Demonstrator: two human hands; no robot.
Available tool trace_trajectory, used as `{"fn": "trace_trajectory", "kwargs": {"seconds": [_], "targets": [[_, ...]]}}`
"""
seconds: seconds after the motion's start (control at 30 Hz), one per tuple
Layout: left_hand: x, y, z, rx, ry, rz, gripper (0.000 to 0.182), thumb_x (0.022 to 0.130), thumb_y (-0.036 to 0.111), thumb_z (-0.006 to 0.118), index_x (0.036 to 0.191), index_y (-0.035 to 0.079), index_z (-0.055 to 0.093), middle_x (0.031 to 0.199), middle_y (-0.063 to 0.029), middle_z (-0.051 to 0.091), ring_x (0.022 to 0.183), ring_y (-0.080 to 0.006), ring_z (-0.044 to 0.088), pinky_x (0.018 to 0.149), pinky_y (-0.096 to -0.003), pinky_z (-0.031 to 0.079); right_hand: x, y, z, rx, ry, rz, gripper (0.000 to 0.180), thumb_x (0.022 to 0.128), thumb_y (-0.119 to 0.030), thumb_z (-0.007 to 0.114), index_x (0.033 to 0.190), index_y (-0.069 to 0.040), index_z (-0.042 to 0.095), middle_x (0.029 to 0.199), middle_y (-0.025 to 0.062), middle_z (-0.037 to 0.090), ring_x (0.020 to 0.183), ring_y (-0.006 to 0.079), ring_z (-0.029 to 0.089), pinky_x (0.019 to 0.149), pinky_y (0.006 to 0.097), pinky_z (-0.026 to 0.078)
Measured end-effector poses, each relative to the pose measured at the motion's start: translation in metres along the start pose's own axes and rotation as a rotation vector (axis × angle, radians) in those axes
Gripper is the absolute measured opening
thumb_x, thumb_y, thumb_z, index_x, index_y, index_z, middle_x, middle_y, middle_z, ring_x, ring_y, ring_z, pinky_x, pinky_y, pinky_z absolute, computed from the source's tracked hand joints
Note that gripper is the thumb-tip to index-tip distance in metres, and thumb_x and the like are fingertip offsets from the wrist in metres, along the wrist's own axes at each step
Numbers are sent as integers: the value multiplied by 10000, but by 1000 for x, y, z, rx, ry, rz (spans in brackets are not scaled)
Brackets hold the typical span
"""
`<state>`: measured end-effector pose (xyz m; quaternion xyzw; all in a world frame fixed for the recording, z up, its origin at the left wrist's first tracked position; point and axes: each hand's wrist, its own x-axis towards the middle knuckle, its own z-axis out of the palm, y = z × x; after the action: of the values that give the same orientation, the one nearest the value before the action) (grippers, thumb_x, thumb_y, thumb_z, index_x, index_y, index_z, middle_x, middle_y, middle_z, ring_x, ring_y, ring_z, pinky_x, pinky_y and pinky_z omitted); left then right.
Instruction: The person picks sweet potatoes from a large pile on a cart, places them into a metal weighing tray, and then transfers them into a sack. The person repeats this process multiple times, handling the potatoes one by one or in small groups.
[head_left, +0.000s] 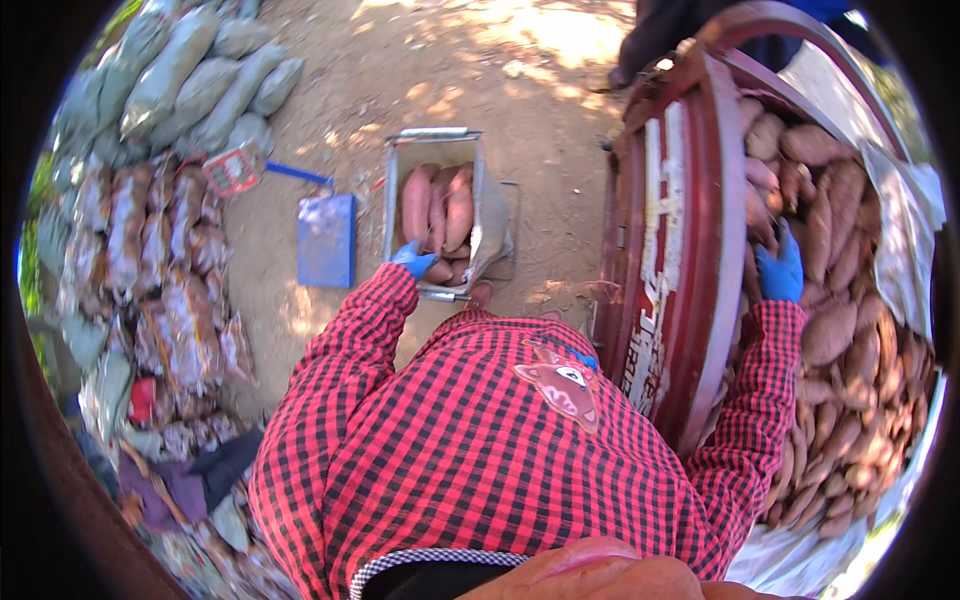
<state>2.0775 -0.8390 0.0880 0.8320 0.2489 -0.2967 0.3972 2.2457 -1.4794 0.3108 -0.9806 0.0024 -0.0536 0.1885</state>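
My left hand (415, 260), in a blue glove, is at the near edge of an open fabric-sided box (491, 217) on the ground. Its fingers touch or hover over the sweet potatoes (437, 210) inside; whether it grips one cannot be made out. My right hand (780, 262), also gloved in blue, reaches over the red metal side wall of a truck bed (679, 247). It lies among a large heap of loose sweet potatoes (829, 330), with the fingers around or against a dark, elongated one at the wall; the grip is partly hidden.
A blue platform scale (326, 240) with a red display head (234, 171) stands left of the box. Farther left lie packed clear bags of sweet potatoes (187, 322) and stacked greenish sacks (210, 82). A person (161, 487) is at the lower left; another's legs (656, 37) show beyond the truck.
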Motion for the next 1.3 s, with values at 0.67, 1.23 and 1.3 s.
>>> {"fn": "trace_trajectory", "kwargs": {"seconds": [0.67, 1.23, 1.3], "targets": [[-42, 70, -4, -609, 349, 491, 397, 896, 100, 630, 1250, -60, 552, 1061, -118, 647, 945, -140, 602, 841, -269, 491, -113, -82, -105, 757, 77, 613, 502, 896, -522, 596, 969, -31, 670, 598, 7, 576, 411, 84, 450, 369, 232, 319], [-203, 322, 43, -872, -1307, 872, 673, 878, 182, 662, 1441, 30, 326, 1268, -123, 559, 1164, -238, 559, 1031, -381, 426, -202, -272, -27, 1349, -150, 340, 520, 1020, -439, 402, 1172, 24, 583, 780, 122, 680, 625, 165, 644, 558, 257, 519], [-195, 316, 39, -1031, -1437, 757, 680, 880, 242, 657, 1432, 19, 328, 1240, -148, 573, 1150, -263, 572, 1030, -400, 433, -196, -268, -20, 1007, 169, 137, 388, 982, -318, 556, 1102, 45, 616, 830, 119, 685, 698, 154, 641, 683, 276, 536]]}}
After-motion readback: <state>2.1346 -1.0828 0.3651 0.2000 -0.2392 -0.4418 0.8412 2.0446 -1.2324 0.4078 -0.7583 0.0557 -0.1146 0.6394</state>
